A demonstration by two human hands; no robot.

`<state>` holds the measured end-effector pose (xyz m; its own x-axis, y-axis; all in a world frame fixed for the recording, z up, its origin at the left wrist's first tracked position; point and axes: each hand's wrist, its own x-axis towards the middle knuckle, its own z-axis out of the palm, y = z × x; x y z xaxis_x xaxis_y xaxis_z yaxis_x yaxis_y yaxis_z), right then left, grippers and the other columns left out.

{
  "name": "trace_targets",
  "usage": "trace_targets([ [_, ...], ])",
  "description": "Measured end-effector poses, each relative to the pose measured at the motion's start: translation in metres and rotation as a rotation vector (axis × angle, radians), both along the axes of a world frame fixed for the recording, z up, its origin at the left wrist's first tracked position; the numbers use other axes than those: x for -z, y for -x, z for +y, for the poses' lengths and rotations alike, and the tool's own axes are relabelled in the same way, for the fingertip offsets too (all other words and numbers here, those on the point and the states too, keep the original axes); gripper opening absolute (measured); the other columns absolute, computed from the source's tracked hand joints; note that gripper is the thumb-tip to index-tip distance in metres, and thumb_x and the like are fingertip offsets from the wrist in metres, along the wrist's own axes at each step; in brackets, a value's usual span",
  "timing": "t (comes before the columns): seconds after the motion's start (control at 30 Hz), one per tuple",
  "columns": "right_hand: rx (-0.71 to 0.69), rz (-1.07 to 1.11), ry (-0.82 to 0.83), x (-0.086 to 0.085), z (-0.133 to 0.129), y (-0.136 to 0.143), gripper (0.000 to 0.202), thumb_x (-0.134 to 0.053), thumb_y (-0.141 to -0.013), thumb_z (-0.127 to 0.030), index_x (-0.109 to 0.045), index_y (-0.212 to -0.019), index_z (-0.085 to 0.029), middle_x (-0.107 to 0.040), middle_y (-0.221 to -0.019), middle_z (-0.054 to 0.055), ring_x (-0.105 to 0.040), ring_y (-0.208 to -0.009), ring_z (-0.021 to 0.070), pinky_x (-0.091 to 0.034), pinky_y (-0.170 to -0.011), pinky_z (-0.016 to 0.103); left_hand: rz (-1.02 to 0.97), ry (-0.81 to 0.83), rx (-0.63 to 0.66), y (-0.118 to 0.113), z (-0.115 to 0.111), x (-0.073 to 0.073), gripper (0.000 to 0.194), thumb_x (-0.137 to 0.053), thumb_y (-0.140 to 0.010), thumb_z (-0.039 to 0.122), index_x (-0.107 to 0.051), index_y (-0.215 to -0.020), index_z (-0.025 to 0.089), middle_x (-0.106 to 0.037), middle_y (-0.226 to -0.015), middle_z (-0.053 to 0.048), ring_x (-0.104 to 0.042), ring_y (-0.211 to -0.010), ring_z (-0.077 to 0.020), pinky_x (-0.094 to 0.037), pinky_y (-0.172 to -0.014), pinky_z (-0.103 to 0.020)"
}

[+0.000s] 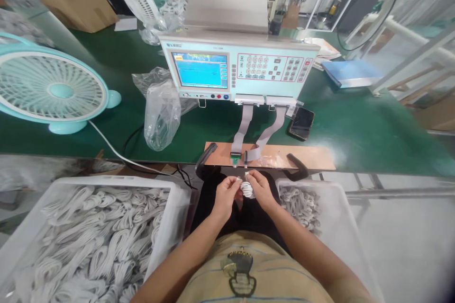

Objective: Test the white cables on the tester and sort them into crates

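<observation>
Left grip [225, 195] and right grip [263, 191], both pinched around a coiled white cable [248, 190] near the brown board [320, 157].

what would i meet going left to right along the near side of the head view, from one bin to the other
Left bin → left grip → coiled cable → right grip → right bin

I see a smooth desk [366, 144] and, at twelve o'clock, a matt-cased tester [232, 66] with a glossy screen [201, 73]. At ten my feed gives a matt cardboard box [80, 9], at two a glossy folder [350, 74], at eight a smooth plastic bin [115, 181]. The cable coil [248, 190] looks plastic-coated; the shirt [273, 272] at six, matt cloth.
</observation>
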<state>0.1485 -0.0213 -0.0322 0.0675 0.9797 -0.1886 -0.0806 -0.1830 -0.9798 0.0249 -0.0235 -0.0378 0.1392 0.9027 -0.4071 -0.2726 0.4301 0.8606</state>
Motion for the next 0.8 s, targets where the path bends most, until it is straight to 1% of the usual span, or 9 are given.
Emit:
trace_targets([
  [0.2, 0.098, 0.018, -0.001, 0.001, 0.008, 0.004, 0.023, -0.056, -0.074, -0.04, -0.056, -0.068, -0.017, -0.048, -0.056, -0.004, -0.041, -0.049, 0.0089, -0.035, -0.05, 0.023, -0.034, 0.003, -0.025, 0.004, 0.006, 0.001, 0.029, -0.065, -0.069, 0.039, -0.057, -0.077, 0.013, -0.054, -0.055, 0.003, -0.049, -0.045, -0.007, -0.042, -0.045, -0.018],
  [0.33, 0.116, 0.03, 0.01, 0.0, 0.008, 0.004, 0.023, -0.06, -0.072, -0.04, -0.059, -0.069, -0.017, -0.051, -0.055, -0.004, -0.043, -0.05, 0.0094, -0.035, -0.05, 0.023, -0.003, -0.014, -0.002, 0.007, 0.009, 0.002, 0.028, -0.065, -0.069, 0.039, -0.058, -0.076, 0.013, -0.054, -0.053, 0.003, -0.049, -0.045, -0.0076, -0.042, -0.045, -0.019],
  [0.43, 0.137, 0.115, 0.063, -0.002, 0.009, 0.005, 0.023, -0.064, -0.069, -0.039, -0.06, -0.067, -0.017, -0.052, -0.054, -0.004, -0.043, -0.048, 0.0092, -0.035, -0.049, 0.023, 0.07, -0.062, 0.085, 0.016, 0.014, 0.001, 0.028, -0.063, -0.07, 0.04, -0.058, -0.075, 0.014, -0.056, -0.055, 0.001, -0.05, -0.045, -0.0086, -0.042, -0.044, -0.02],
  [0.57, 0.199, 0.308, 0.185, -0.006, 0.013, 0.011, 0.024, -0.069, -0.063, -0.039, -0.06, -0.062, -0.016, -0.055, -0.053, -0.002, -0.044, -0.046, 0.0095, -0.035, -0.047, 0.024, 0.157, -0.185, 0.299, 0.03, 0.026, -0.008, 0.028, -0.057, -0.074, 0.042, -0.06, -0.071, 0.014, -0.058, -0.06, -0.001, -0.051, -0.051, -0.0108, -0.041, -0.047, -0.02],
  [0.6, 0.211, 0.346, 0.205, -0.007, 0.015, 0.013, 0.025, -0.07, -0.061, -0.039, -0.06, -0.061, -0.016, -0.056, -0.052, -0.002, -0.045, -0.045, 0.0096, -0.036, -0.047, 0.024, 0.172, -0.223, 0.333, 0.032, 0.029, -0.01, 0.028, -0.056, -0.075, 0.041, -0.061, -0.07, 0.015, -0.058, -0.062, -0.001, -0.051, -0.054, -0.0114, -0.041, -0.049, -0.02],
  [0.63, 0.219, 0.376, 0.218, -0.007, 0.016, 0.014, 0.025, -0.071, -0.06, -0.038, -0.06, -0.06, -0.016, -0.056, -0.052, -0.002, -0.045, -0.046, 0.0097, -0.036, -0.047, 0.024, 0.188, -0.261, 0.338, 0.033, 0.031, -0.011, 0.027, -0.055, -0.075, 0.04, -0.062, -0.069, 0.015, -0.059, -0.066, -0.002, -0.052, -0.058, -0.012, -0.042, -0.051, -0.021],
  [0.7, 0.226, 0.41, 0.221, -0.008, 0.017, 0.015, 0.024, -0.072, -0.058, -0.037, -0.061, -0.061, -0.016, -0.057, -0.053, -0.001, -0.046, -0.047, 0.0097, -0.037, -0.048, 0.024, 0.23, -0.326, 0.276, 0.031, 0.034, -0.012, 0.025, -0.056, -0.075, 0.037, -0.063, -0.064, 0.015, -0.059, -0.073, -0.003, -0.053, -0.065, -0.0133, -0.043, -0.058, -0.022],
  [0.8, 0.239, 0.438, 0.218, -0.008, 0.017, 0.015, 0.023, -0.074, -0.057, -0.035, -0.061, -0.06, -0.015, -0.055, -0.052, -0.002, -0.045, -0.046, 0.0085, -0.036, -0.047, 0.023, 0.283, -0.356, 0.138, 0.024, 0.034, -0.009, 0.025, -0.055, -0.075, 0.032, -0.06, -0.057, 0.015, -0.057, -0.068, -0.002, -0.052, -0.068, -0.0142, -0.041, -0.067, -0.024],
])
